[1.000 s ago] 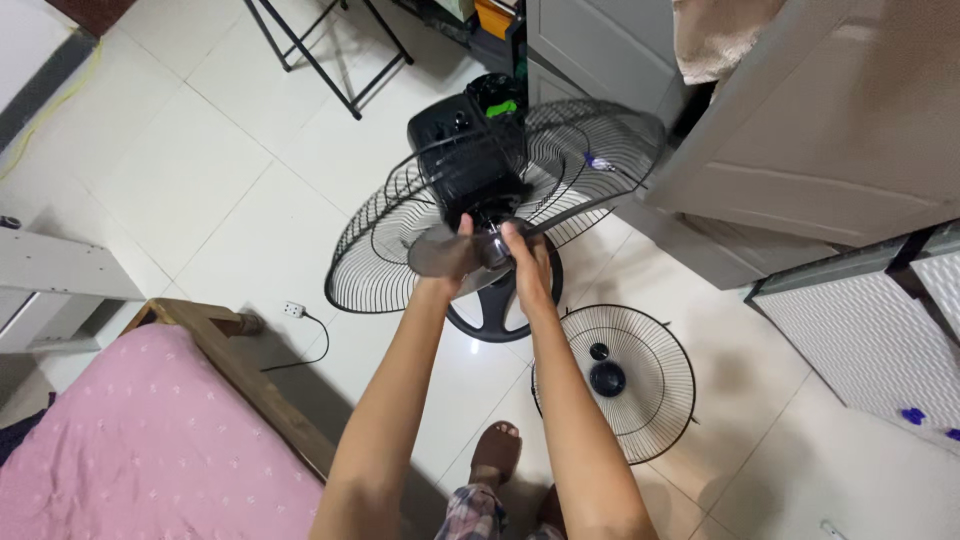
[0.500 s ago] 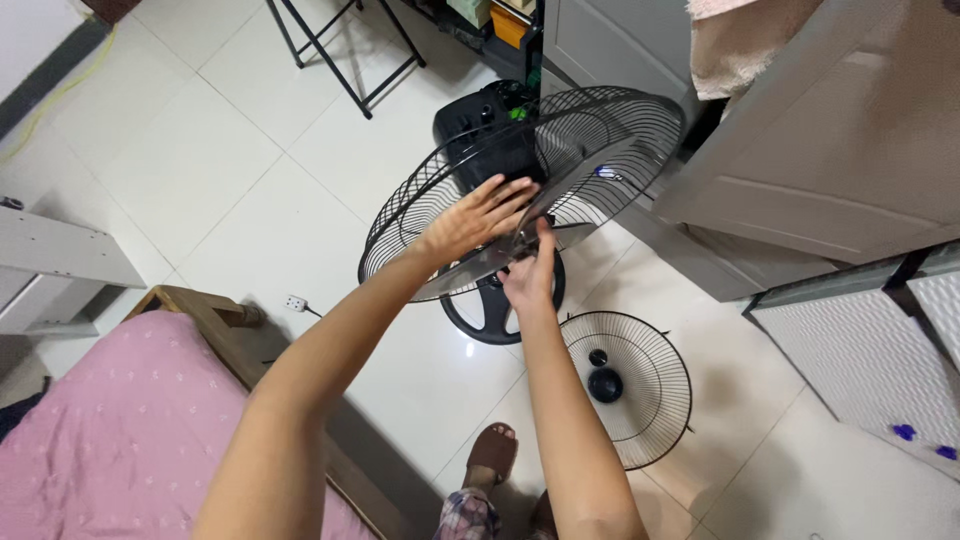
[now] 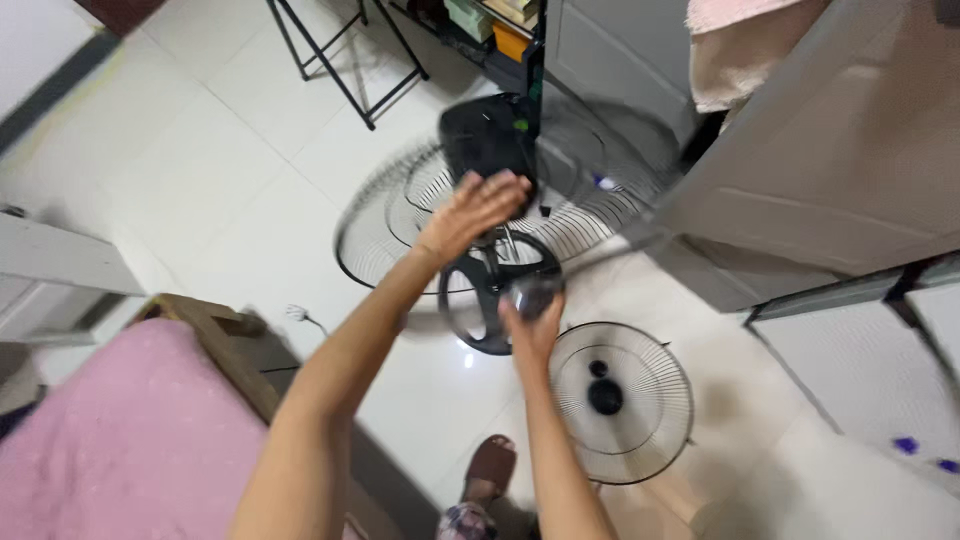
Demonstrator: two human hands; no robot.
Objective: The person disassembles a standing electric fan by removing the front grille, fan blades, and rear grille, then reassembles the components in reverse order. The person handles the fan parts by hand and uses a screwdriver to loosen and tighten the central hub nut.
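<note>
The fan blade [image 3: 535, 292] is coming off: half a second ago it sat at the rear guard [image 3: 560, 190]; now the right hand [image 3: 530, 320] is gripping it, blurred, pulled below the guard. The left hand [image 3: 475, 212] is spreading open fingers against the black motor housing [image 3: 485, 135]. The front grille [image 3: 620, 400] is lying just right of the right fingers.

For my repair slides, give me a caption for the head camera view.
Left hand on the fan's black motor housing, right hand lower down, front grille lying on floor.
</note>
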